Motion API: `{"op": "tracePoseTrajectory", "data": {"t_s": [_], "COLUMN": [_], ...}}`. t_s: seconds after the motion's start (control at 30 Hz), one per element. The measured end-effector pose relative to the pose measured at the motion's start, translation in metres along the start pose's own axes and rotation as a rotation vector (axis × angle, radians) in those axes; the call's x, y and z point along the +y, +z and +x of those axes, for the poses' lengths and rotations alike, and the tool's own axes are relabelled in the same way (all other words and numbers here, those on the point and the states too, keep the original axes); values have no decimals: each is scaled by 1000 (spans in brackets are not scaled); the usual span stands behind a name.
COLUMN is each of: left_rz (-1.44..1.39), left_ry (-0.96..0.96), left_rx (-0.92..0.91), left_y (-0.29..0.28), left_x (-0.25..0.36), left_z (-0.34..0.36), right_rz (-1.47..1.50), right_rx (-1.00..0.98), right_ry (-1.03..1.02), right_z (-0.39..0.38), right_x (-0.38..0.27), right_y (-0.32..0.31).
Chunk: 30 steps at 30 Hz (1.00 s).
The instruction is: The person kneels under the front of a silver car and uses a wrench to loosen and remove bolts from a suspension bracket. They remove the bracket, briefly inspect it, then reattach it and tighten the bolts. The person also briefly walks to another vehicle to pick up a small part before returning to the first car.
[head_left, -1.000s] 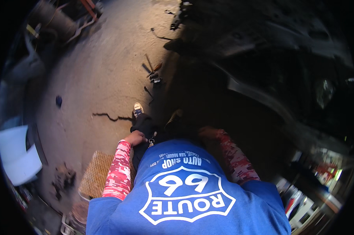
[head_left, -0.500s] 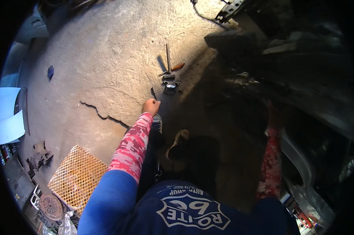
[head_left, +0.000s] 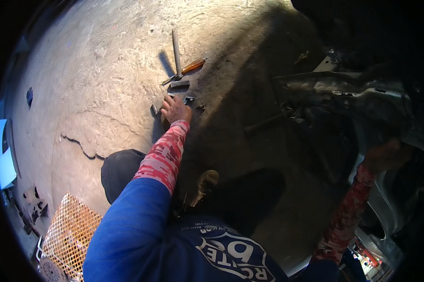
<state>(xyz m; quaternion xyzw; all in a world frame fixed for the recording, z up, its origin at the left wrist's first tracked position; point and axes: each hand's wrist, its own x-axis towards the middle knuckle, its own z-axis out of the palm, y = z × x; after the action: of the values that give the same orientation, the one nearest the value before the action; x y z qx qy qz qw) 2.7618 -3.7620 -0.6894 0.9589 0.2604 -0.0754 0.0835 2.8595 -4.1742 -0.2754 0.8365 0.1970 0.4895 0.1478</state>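
My left hand (head_left: 175,109) reaches down to the concrete floor (head_left: 104,70) and rests among small metal parts (head_left: 154,110), fingers curled over them; what it grips is hidden. Just beyond lie a long metal bar (head_left: 176,46), a screwdriver with an orange handle (head_left: 192,66) and a short metal block (head_left: 179,84). My right hand (head_left: 385,155) is raised at the right, pressed against a dark car body panel (head_left: 353,89) in deep shadow. Whether it grips the edge is unclear.
A crack (head_left: 80,146) runs across the floor at left. An orange wire mesh basket (head_left: 69,235) stands at lower left beside small scrap parts (head_left: 33,207). A blue-white panel (head_left: 4,155) lies at the far left. My dark shoe (head_left: 120,171) is below my arm.
My left arm has stretched farther out along the floor and my hand has reached the small parts by the tools. My right hand has risen to the car panel.
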Motion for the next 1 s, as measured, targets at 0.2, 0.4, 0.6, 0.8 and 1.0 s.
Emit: {"op": "tracePoseTrajectory", "data": {"t_s": [0.2, 0.4, 0.6, 0.8, 1.0], "left_rz": [-282, -305, -277, -1067, -1061], "left_ry": [578, 367, 57, 340, 1196], "left_rx": [-81, -276, -360, -415, -132], "left_y": [50, 76, 52, -94, -267], "left_x": [37, 41, 34, 87, 175], "left_z": [-12, -3, 7, -63, -133], "right_rz": [-191, 70, 319, 333, 327], "right_rx": [91, -2, 24, 66, 5], "right_ry": [-453, 166, 316, 280, 237], "right_z": [-22, -16, 23, 20, 21], "right_x": [23, -19, -32, -30, -15], "right_y": [5, 8, -3, -4, -25]}}
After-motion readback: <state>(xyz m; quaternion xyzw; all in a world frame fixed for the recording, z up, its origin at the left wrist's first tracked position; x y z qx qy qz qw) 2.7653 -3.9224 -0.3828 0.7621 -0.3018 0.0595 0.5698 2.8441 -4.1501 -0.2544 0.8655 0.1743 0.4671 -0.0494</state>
